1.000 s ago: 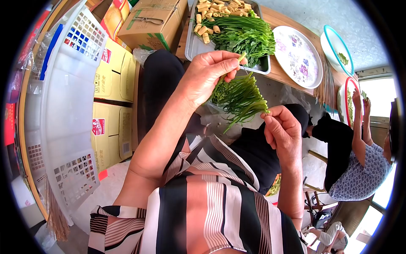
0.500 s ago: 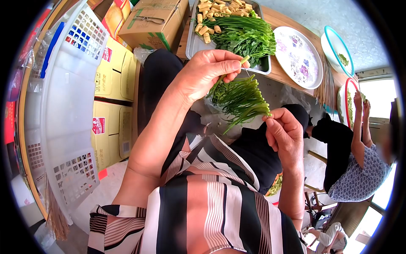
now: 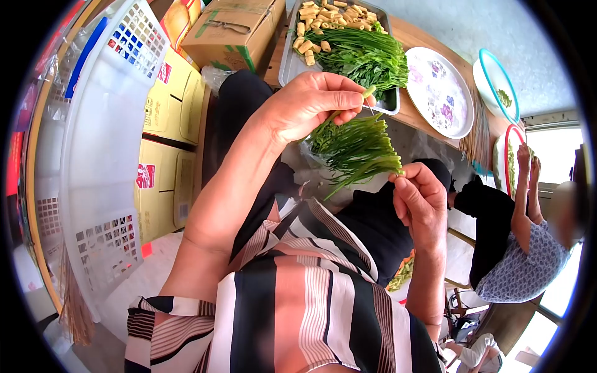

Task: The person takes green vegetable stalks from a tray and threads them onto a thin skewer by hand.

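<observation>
My left hand (image 3: 317, 102) is closed, pinching one green stalk (image 3: 369, 92) between thumb and fingertips. Just below it hangs a row of thin leafy green stalks (image 3: 367, 146) like chives, lined up side by side on a thin skewer (image 3: 371, 110). The skewer's bare upper end shows near the pinched stalk; whether it has pierced that stalk I cannot tell. My right hand (image 3: 420, 196) is closed at the lower end of the row, thumb and finger pinching the skewer there. Most of the skewer is hidden by the stalks.
Ahead, a metal tray (image 3: 291, 67) holds loose greens (image 3: 367, 56) and beige rolled pieces (image 3: 309, 46). Right of it are a floral plate (image 3: 457, 118), a bundle of skewers (image 3: 479, 124) and basins (image 3: 485, 68). Cartons (image 3: 165, 177) and a white crate (image 3: 93, 193) stand left. A co-worker (image 3: 519, 261) sits right.
My left hand and the pinched stalk have shifted slightly right. The threaded row and my right hand have moved a little right too. Both grips are the same.
</observation>
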A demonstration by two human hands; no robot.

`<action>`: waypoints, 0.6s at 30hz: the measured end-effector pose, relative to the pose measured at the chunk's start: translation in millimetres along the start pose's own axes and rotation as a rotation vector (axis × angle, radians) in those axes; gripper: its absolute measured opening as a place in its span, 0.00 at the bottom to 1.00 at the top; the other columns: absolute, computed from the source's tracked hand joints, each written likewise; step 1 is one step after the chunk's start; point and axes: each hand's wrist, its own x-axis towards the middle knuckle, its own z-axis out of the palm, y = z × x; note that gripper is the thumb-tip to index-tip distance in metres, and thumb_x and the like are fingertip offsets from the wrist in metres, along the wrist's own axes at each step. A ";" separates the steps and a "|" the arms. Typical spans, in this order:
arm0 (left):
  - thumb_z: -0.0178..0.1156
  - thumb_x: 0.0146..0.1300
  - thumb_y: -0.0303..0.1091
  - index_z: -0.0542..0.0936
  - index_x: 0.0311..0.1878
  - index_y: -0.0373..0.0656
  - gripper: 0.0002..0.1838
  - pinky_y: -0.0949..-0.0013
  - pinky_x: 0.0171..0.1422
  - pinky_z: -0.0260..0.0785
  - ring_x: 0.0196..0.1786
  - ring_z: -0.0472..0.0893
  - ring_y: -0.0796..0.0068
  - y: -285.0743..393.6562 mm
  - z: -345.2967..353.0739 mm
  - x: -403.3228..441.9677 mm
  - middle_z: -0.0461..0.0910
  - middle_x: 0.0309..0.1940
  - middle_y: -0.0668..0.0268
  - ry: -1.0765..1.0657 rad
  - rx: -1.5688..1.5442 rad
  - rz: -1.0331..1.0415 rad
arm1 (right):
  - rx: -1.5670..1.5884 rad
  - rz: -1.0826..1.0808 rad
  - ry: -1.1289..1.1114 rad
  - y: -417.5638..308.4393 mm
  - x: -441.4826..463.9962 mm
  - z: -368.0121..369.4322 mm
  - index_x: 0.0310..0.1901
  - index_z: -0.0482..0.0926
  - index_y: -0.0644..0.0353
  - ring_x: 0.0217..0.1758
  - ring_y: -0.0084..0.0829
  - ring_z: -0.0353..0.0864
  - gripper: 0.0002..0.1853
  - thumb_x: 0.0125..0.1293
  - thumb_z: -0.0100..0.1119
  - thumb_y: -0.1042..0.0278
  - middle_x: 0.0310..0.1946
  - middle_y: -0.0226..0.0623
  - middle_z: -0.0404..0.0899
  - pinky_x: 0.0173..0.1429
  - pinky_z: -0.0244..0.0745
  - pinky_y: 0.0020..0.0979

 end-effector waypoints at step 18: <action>0.68 0.56 0.30 0.83 0.45 0.39 0.13 0.75 0.55 0.68 0.44 0.78 0.82 14.6 30.8 27.4 0.83 0.39 0.69 -0.350 0.332 0.058 | 0.115 -0.064 -0.027 -28.5 -1.3 -12.8 0.40 0.76 0.63 0.12 0.13 0.55 0.08 0.70 0.54 0.67 0.13 0.25 0.65 0.16 0.47 0.16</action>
